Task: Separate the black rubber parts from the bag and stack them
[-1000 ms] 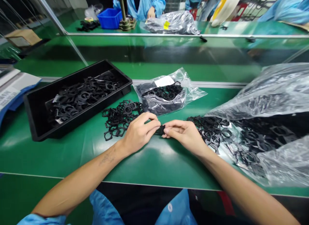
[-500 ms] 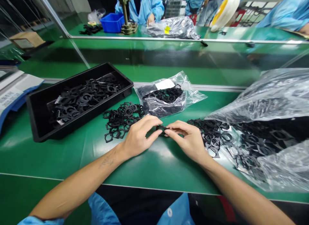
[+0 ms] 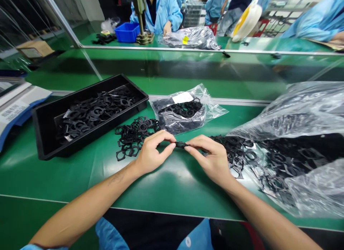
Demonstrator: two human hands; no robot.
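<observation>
This is a factory workshop: long green workbenches [image 3: 163, 194], blue-smocked workers [image 3: 174, 13] at top, a black rectangular plastic parts tray [image 3: 80, 140] at left.

A blue bin [image 3: 127, 33] stands just beside a metal post [image 3: 139, 14].

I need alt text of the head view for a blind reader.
A person's left hand and right hand pinch a black part over a green table. A black tray of parts stands at left, a plastic bag of parts at right.
</observation>
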